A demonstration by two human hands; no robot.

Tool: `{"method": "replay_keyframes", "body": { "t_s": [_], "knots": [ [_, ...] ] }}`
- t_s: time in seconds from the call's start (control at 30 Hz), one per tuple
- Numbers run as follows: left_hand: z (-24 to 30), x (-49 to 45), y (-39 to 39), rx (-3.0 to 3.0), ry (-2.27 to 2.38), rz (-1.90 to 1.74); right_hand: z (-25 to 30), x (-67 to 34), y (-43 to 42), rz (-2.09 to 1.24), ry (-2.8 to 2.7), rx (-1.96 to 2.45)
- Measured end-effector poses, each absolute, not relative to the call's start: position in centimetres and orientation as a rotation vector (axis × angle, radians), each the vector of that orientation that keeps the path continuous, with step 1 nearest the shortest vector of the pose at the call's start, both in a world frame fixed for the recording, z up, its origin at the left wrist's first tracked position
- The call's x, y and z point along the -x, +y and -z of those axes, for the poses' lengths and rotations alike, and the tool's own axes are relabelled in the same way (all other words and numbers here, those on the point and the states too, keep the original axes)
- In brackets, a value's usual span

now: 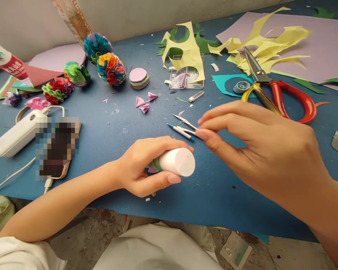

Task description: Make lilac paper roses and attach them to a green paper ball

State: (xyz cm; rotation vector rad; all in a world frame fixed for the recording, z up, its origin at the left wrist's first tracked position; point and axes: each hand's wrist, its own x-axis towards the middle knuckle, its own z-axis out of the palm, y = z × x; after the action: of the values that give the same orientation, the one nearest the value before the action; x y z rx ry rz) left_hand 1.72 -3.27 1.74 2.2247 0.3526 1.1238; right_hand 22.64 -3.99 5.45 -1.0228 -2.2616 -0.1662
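Note:
My left hand (146,165) is wrapped around a white bottle (177,162) with a green label, its round white end turned toward my right hand. My right hand (259,153) pinches the near end of slim tweezers (186,122) between thumb and fingertips. The two thin tips of the tweezers point left, low over the table. A blue-and-white pen (181,132) lies right beside them. Under my left hand a bit of purple paper shows, mostly hidden. Three small folded purple paper cones (141,101) sit beyond that hand.
Big red-handled scissors (259,71) lie on yellow paper scraps (281,48) at the right. A stack of paper discs (139,78) and several ruffled paper balls (111,69) stand at the back. A phone (58,150) and white power bank (21,133) with cables occupy the left.

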Motion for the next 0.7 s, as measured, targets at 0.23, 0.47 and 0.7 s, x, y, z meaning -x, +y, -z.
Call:
{"method": "replay_keyframes", "body": {
  "t_s": [0.23,0.47,0.7],
  "knots": [
    [-1.4,-1.7,-3.1,-2.166,0.294,-1.145,-6.2,-22.6,-4.4,-0.044,-2.314,0.906],
    [-1.3,-1.7,-3.2,-2.146,0.276,-1.11,-6.4,-22.9,-4.9,0.051,-2.362,0.874],
    [-1.3,-1.7,-3.2,-2.117,0.273,-1.052,-6.4,-22.5,-4.9,0.098,-2.308,0.85]
  ]
}}
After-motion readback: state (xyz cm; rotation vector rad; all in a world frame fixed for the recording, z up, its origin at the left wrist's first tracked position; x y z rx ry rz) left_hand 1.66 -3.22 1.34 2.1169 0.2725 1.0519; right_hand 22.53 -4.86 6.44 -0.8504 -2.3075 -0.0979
